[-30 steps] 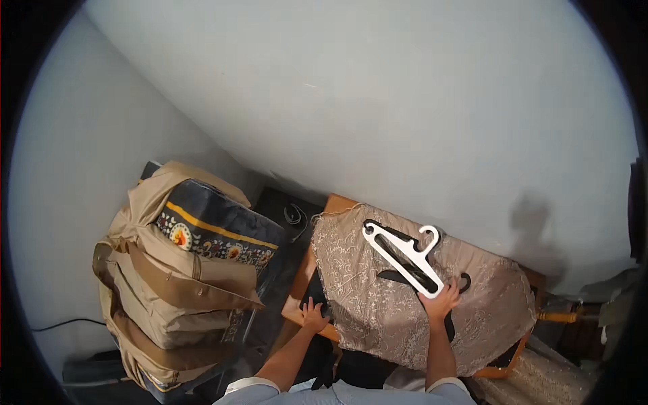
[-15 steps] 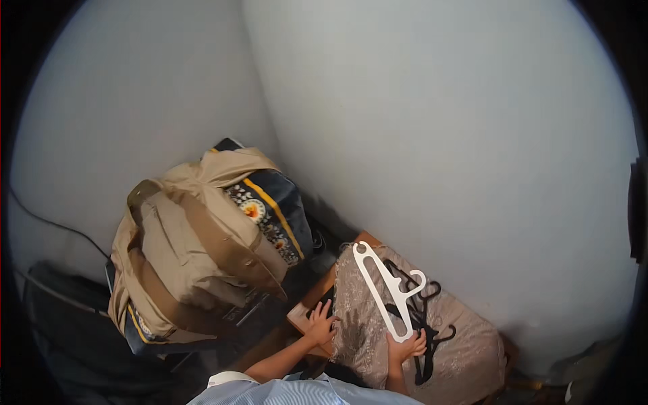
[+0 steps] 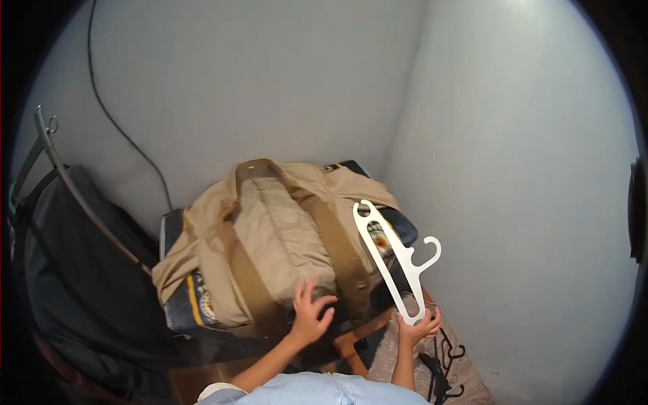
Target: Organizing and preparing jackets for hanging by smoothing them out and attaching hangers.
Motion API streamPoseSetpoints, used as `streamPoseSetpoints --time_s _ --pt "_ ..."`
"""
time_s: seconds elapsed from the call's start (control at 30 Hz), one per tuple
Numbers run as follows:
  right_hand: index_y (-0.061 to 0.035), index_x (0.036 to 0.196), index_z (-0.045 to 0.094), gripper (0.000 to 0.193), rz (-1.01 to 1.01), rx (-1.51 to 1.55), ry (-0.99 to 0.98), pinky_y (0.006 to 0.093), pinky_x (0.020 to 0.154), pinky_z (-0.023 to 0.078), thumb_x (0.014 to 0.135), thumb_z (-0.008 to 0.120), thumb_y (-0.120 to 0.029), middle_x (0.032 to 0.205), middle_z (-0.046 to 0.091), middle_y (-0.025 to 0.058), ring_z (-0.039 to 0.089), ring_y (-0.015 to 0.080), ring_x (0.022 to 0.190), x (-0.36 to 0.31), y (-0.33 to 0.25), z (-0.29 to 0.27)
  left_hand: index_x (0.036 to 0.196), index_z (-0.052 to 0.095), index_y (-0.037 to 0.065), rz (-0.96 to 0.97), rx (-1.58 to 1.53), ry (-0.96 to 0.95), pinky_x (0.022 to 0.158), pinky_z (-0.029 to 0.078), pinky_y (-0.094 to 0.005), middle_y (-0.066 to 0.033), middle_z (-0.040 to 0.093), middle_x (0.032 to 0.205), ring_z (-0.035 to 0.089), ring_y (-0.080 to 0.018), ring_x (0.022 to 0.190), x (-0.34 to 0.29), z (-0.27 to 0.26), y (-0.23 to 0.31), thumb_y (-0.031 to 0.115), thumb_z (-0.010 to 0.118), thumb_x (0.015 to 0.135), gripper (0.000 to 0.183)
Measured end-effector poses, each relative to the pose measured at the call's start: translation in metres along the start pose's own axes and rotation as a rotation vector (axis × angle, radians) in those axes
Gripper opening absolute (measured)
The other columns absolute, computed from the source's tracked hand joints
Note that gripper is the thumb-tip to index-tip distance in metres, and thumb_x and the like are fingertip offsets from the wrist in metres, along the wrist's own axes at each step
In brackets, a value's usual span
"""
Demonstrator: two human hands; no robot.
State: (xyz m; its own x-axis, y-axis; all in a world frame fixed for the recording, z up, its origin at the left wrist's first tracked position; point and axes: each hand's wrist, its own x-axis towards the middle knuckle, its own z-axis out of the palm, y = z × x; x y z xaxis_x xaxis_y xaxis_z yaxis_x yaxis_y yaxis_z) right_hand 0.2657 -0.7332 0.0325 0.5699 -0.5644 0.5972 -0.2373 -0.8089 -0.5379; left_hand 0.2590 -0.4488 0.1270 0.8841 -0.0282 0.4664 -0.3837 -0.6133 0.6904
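A white plastic clothes hanger (image 3: pixel 391 278) stands up from my right hand (image 3: pixel 418 326), which is closed around one end of it. Its hook points to the right. To the left, a beige jacket (image 3: pixel 270 223) with brown bands lies spread open over a dark, flower-patterned box or case (image 3: pixel 189 307) with yellow stripes. My left hand (image 3: pixel 312 318) is held over the lower edge of the jacket, fingers spread and nothing in them. Whether its fingertips touch the cloth, I cannot tell. The hanger's upper end overlaps the jacket's right side in view.
Several black hangers (image 3: pixel 439 368) lie on a lace-covered wooden chair or stool (image 3: pixel 466 378) at the lower right. A large black bag (image 3: pixel 74 283) and a curved metal rod (image 3: pixel 88 202) stand at the left. A dark cable (image 3: pixel 111 121) runs down the wall.
My view has turned left toward the jacket. The left hand has gone from the lace-covered seat's edge to the jacket, and the right hand has lifted the white hanger away from the black ones.
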Motion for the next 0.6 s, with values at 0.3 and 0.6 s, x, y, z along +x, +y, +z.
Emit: streamPoseSetpoints --time_s 0.3,0.6 --pt "-0.0099 0.102 0.059 0.074 -0.168 0.04 -0.249 0.0575 0.103 0.011 0.045 0.082 -0.05 0.139 0.029 0.0089 0.023 0.0344 0.127 0.012 -0.18 0.018 0.124 0.048 0.006 -0.411 0.416 0.319 0.105 0.01 -0.0591 -0.0216 0.012 0.149 0.006 -0.0443 0.136 0.021 -0.132 -0.097 0.028 0.066 0.077 0.055" --pt "-0.0059 0.1 0.062 0.072 -0.516 0.214 -0.385 0.0652 0.102 0.007 0.043 0.084 -0.044 0.139 0.03 0.0107 0.02 0.0363 0.13 0.055 -0.259 0.059 0.091 0.069 0.008 -0.458 0.461 0.329 0.104 0.005 -0.062 -0.0078 0.022 0.15 0.009 -0.0429 0.136 0.0 -0.129 -0.103 0.023 0.069 0.072 0.025"
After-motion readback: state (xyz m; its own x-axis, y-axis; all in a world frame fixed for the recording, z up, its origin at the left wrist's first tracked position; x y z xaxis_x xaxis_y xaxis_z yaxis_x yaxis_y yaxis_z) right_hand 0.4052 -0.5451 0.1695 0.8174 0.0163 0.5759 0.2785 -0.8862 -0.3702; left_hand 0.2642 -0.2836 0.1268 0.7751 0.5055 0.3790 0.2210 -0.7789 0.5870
